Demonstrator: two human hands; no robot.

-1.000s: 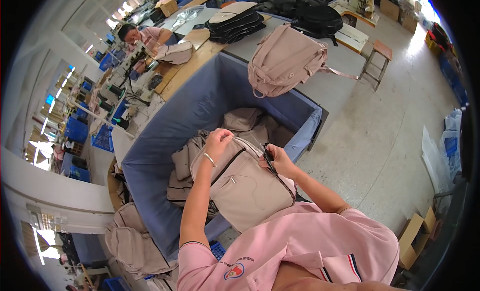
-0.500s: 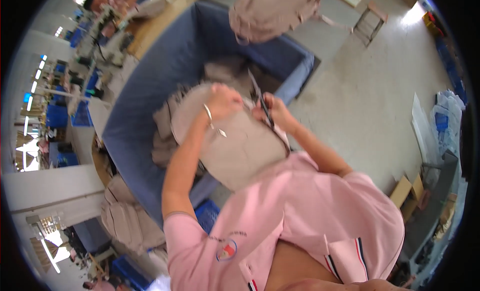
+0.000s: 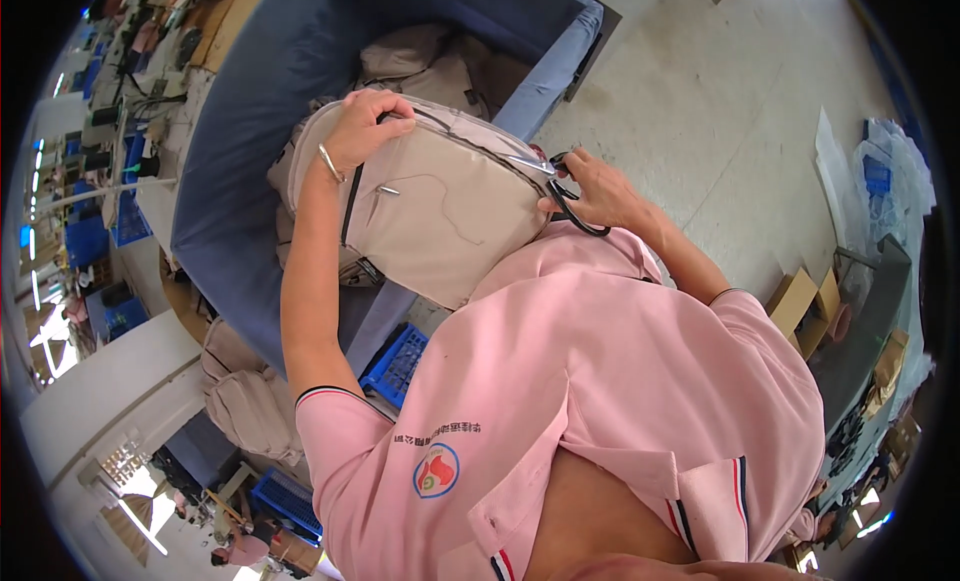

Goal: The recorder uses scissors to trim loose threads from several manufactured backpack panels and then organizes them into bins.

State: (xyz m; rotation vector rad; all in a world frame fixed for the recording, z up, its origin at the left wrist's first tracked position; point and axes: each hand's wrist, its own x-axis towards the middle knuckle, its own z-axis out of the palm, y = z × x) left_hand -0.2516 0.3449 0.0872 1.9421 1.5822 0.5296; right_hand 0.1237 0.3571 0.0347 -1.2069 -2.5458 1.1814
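A beige backpack [image 3: 430,221] lies tilted across the rim of the blue padded bin and against my shirt front. My left hand [image 3: 368,131] is closed on its far edge, thumb and fingers pinching the fabric next to a dark zipper. In my right hand [image 3: 590,189] is a pair of scissors [image 3: 592,225] with black handles; their blades point left over the bag's right edge seam. A thin loose thread [image 3: 450,211] curls across the panel, near a small metal zipper pull [image 3: 389,191]. Whether the blades touch the fabric I cannot tell.
More beige bags [image 3: 425,61] lie inside the blue padded bin [image 3: 225,171]. Another beige backpack [image 3: 250,396] sits at lower left, beside a blue plastic crate [image 3: 398,366]. Cardboard boxes [image 3: 800,306] and clear plastic wrapping [image 3: 890,171] stand at right.
The scissors have swung from upright to pointing left along the bag's edge. My left hand has moved from the panel to the far edge. The backpack previously over the bin's far side is out of view.
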